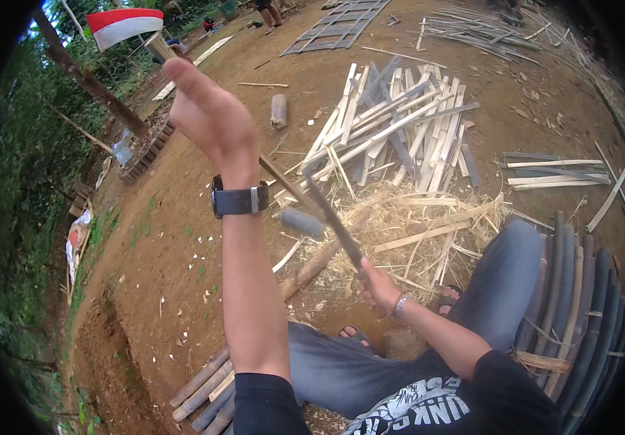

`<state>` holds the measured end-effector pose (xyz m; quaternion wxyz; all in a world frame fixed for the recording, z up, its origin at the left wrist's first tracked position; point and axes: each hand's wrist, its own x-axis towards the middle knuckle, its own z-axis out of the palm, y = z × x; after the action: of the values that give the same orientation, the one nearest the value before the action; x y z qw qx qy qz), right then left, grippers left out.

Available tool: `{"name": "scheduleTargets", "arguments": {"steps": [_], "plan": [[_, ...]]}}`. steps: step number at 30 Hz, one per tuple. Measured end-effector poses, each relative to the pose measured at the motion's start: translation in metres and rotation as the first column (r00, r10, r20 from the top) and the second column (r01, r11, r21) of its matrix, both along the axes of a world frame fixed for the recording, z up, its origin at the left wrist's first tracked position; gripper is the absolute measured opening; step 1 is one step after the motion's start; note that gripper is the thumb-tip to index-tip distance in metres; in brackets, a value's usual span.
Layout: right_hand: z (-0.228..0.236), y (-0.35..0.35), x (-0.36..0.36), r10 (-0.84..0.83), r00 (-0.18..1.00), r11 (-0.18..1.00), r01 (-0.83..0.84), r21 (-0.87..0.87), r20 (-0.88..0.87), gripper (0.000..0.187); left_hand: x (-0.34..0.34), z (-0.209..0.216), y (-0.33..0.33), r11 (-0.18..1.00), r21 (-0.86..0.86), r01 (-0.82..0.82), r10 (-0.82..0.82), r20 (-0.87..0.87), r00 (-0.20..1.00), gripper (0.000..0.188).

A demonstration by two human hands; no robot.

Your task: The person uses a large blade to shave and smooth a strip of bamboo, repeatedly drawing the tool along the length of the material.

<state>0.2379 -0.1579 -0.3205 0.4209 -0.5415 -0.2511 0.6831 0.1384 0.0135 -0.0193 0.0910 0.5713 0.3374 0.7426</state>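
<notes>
right hand (379, 288) wrapped round a dark knife (338, 223); raised left hand (214, 116) closed on a bamboo strip (283, 177) near its upper end, its long axis slanting down-right to the knife, contact unclear.

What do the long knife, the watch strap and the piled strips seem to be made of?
Long knife: probably metal, dark and dull, judging by its thin blade.
Watch strap: rubber or leather; its smooth black band fits either.
Piled strips: likely bamboo, unpainted, showing pale split faces.
</notes>
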Motion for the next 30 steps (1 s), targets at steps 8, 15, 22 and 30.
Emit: {"name": "scheduleTargets", "arguments": {"steps": [8,15,22,30], "plan": [[0.154,0.020,0.025,-0.082,0.925,0.703,0.317,0.636,-0.370,0.066,-0.037,0.000,-0.002,0.996,-0.036,-0.076,0.074,-0.057,0.996,0.071],[-0.003,0.007,-0.010,-0.019,0.953,0.952,-0.075,0.297,0.302,0.060,-0.011,0.009,0.006,0.997,0.082,0.009,-0.011,0.028,1.000,0.064],[0.129,0.010,0.016,-0.119,0.887,0.713,0.390,0.583,-0.447,0.064,-0.030,-0.003,0.001,1.000,0.001,-0.010,0.010,-0.005,1.000,0.063],[0.112,0.026,0.018,-0.095,0.990,0.839,0.137,0.527,-0.106,0.063,-0.026,-0.001,-0.007,1.000,-0.011,-0.005,0.005,0.012,1.000,0.063]]}}
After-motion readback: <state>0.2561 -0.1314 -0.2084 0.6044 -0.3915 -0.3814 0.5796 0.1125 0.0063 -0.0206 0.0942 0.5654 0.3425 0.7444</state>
